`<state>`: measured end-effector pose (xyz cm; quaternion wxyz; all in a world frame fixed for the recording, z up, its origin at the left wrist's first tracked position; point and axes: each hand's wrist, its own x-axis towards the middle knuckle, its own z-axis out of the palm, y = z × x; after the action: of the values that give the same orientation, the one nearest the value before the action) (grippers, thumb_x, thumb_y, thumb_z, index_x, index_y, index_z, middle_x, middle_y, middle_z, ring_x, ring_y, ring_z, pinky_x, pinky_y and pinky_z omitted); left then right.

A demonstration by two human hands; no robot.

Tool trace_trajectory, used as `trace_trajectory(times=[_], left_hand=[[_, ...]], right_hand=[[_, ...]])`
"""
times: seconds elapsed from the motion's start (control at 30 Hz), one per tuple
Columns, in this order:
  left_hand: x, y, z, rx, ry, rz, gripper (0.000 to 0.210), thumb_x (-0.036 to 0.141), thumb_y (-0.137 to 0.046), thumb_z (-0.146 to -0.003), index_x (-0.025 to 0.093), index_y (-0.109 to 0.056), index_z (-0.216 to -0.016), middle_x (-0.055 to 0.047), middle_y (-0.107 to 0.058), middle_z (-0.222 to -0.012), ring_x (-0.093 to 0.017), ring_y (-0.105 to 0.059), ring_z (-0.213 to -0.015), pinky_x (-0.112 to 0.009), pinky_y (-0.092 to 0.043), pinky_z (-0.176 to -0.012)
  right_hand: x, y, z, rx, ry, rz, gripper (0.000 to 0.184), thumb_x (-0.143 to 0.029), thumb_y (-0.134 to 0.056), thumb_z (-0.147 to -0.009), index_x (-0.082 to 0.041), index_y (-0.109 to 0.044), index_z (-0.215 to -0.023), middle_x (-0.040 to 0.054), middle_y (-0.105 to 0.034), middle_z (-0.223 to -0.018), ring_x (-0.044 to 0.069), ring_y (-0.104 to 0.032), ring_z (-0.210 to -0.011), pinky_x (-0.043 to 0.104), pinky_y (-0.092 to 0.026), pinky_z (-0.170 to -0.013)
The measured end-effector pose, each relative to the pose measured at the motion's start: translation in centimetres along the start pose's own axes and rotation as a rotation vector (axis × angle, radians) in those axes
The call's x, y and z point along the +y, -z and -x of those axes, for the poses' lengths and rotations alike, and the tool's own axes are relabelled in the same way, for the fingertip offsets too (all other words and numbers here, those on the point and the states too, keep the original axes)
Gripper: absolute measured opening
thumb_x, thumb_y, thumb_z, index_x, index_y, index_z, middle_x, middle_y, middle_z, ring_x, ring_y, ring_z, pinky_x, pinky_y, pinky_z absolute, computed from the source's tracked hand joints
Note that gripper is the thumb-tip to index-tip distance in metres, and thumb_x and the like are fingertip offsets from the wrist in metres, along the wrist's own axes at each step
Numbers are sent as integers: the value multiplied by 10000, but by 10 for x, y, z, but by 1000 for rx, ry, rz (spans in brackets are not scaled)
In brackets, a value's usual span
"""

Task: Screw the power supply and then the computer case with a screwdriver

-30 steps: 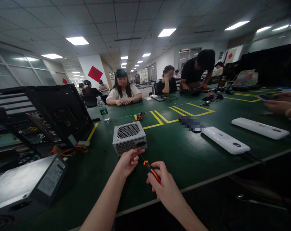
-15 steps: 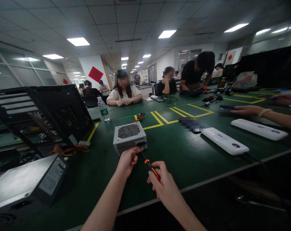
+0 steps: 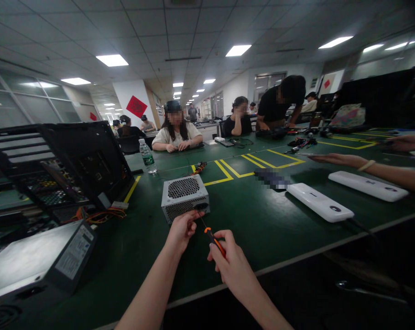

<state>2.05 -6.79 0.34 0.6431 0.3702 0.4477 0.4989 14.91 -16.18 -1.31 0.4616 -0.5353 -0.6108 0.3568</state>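
A light-grey computer power supply (image 3: pixel 184 191), with round-hole vents and a black socket on its near side, sits on the green table before me. My right hand (image 3: pixel 226 254) is closed around the black-and-orange handle of a screwdriver (image 3: pixel 213 239), its thin shaft slanting up and left to the power supply's near side. Pinched together, the fingers of my left hand (image 3: pixel 184 227) are beside the screwdriver's tip, just below the socket. Whatever lies between those fingertips is hidden or too small to name.
An open black computer case (image 3: pixel 87 160) and a second power supply (image 3: pixel 39 261) stand left. Behind is a water bottle (image 3: pixel 147 157). Two white devices (image 3: pixel 319 201) lie right, near a co-worker's hand (image 3: pixel 345 160). Other people sit or stand across the green table (image 3: pixel 262 238).
My right hand and the screwdriver handle have shifted very slightly left. My left hand and the power supply look unmoved. At right, the co-worker's hand has tilted the flat dark object it holds.
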Motion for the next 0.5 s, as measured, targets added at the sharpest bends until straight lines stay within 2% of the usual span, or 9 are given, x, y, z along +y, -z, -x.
trace_trajectory(times=[0.23,0.5], left_hand=[[0,0,1,-13,-8,-17,219,73,-449,-673,65,-565,-859,-143,-612,-958,14,-321,-347,-131,-172,-292],[1,-2,0,6,-2,-27,249,65,-435,-664,56,-537,-891,-164,-613,-971,7,-333,-348,-143,-171,-299]], right_hand=[[-1,0,-3,-43,-32,-14,128,-294,-353,-830,-198,-362,-914,-13,-584,-648,98,-505,-456,205,-334,-393],[0,-1,-1,-1,-24,-17,154,-312,-308,-846,-200,-339,-947,-29,-534,-615,117,-511,-481,227,-360,-426]])
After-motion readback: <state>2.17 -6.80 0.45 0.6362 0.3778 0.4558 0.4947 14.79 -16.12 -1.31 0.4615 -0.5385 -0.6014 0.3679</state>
